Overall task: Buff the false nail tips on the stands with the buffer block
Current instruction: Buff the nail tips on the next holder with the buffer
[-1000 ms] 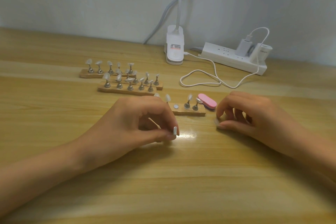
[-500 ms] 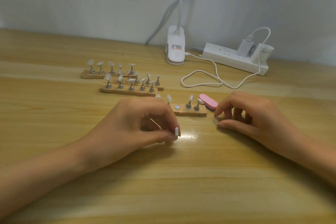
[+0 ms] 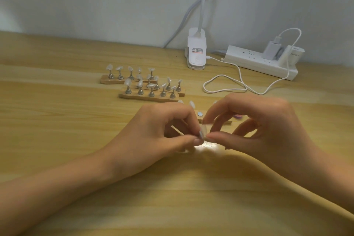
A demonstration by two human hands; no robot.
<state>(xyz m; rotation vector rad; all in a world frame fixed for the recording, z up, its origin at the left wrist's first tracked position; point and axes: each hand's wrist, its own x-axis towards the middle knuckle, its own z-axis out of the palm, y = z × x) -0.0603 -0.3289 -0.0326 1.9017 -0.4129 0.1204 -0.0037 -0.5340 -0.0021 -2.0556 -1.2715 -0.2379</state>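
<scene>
My left hand (image 3: 162,130) is curled, its thumb and forefinger pinching a small metal peg (image 3: 200,134). My right hand (image 3: 258,126) meets it fingertip to fingertip. It pinches a clear nail tip (image 3: 204,130) between thumb and forefinger, and the tip touches the end of the peg. My other right fingers are loosely bent over the desk (image 3: 172,197).

Just beyond both hands lies a wooden stand (image 3: 227,122), mostly hidden by my fingers. A bare round metal disc (image 3: 199,114) on it shows in the gap between my hands. The pink buffer block (image 3: 238,116) lies beyond my right hand, and only a sliver of it shows between my fingers.

Farther beyond my left hand, three more stands (image 3: 147,97) lie close together, with nail tips standing on their pegs. Beyond my right hand a white cable (image 3: 224,84) loops toward a power strip (image 3: 249,61). A white lamp clip (image 3: 197,53) sits beside the strip, on the side nearer my left hand.
</scene>
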